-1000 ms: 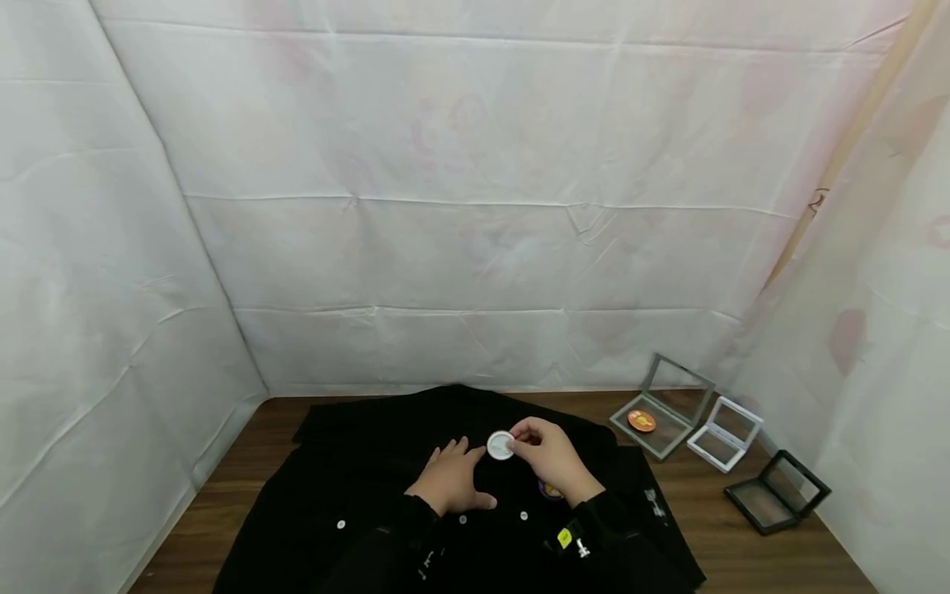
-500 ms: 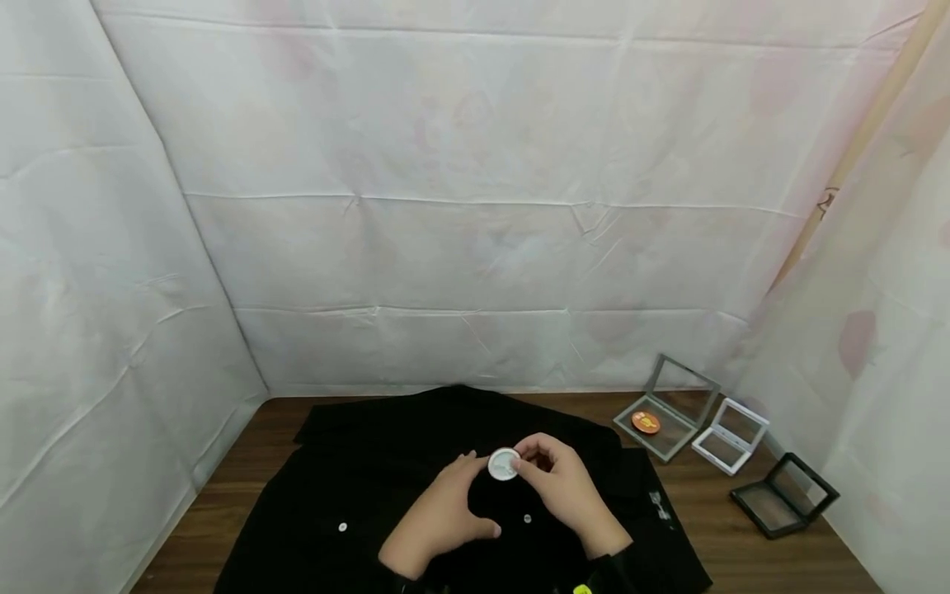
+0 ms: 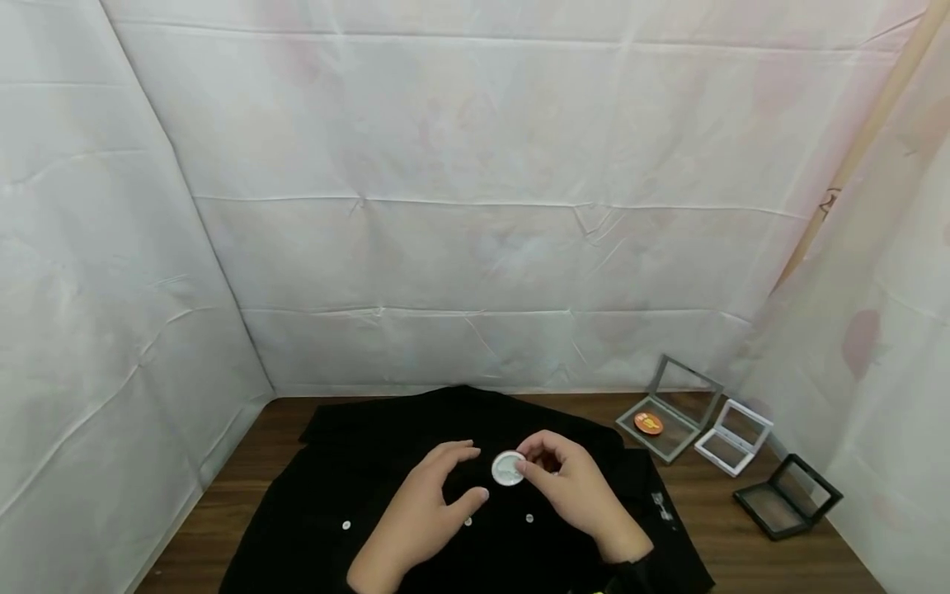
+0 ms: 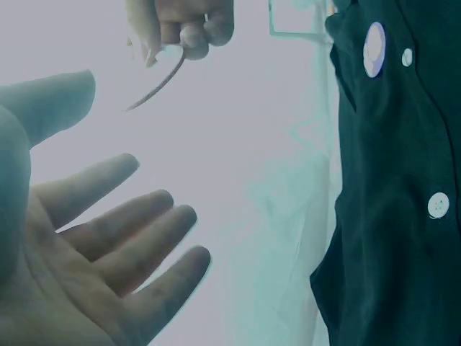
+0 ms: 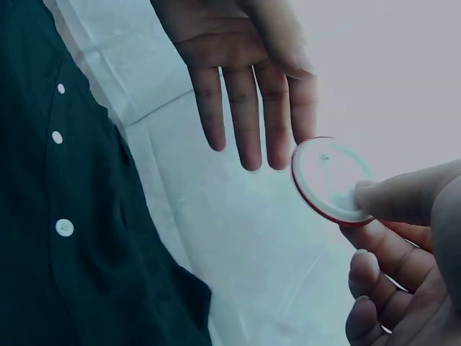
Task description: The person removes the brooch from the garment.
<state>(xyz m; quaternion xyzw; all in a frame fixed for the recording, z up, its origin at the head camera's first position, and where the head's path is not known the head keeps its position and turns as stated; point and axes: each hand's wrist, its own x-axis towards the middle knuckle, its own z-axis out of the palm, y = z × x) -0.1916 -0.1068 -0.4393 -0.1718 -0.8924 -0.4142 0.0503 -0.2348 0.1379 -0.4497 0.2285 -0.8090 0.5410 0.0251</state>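
Between thumb and forefinger, my right hand [image 3: 579, 488] pinches a round pin-back badge [image 3: 505, 468] by its right edge. Its white back with a pin faces up, and the right wrist view shows a red rim on the badge [image 5: 317, 173]. My left hand [image 3: 419, 505] is held to the left of the badge, fingers extended and thumb apart, holding nothing. Under both hands a black buttoned shirt [image 3: 371, 437] is spread out. A purple-rimmed round badge [image 4: 374, 49] sits on that shirt in the left wrist view; the head view does not show it.
Right of the shirt on the wooden table [image 3: 712, 528] stand a grey open case [image 3: 653, 450] with an orange badge [image 3: 648, 424] in it, a white open case [image 3: 716, 458] and a black open case [image 3: 768, 507]. White sheeting [image 3: 475, 247] encloses the back and sides.
My left hand has drawn back leftward from the badge, its fingers parting from it. Both hands look larger, nearer the camera. The badge stays pinched in my right hand.
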